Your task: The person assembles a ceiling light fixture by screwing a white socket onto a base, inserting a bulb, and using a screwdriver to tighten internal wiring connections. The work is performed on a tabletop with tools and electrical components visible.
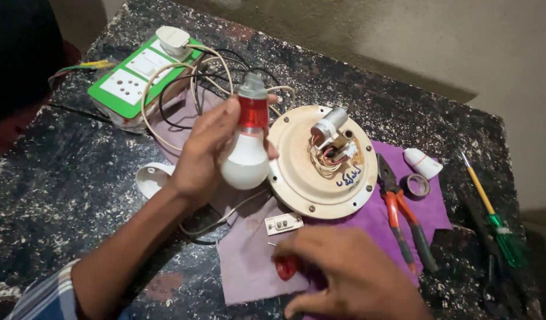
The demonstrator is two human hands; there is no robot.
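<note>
While the speckled dark table (60,178) fills most of the view, a purple cloth (249,266) is spread over its near right part. At the far left a green switchboard (128,80) with white switches and a white plug is set, and pale and black wires (190,89) are looped from it. On the cloth a round cream fan housing (302,178) is laid flat, its copper windings and a small grey capacitor (329,124) exposed. Just right of it, red-handled pliers (403,219) are laid, with a roll of tape (416,185) and a white holder (423,163) beyond, and a green-handled tester (492,219) further right.

The left hand (199,154) is curled around a white bulb (247,139) with a red collar, held upright above the housing's left edge. The right hand (350,275) is closed over a red-handled screwdriver (285,264) on the near cloth, beside a small white connector (283,223).
</note>
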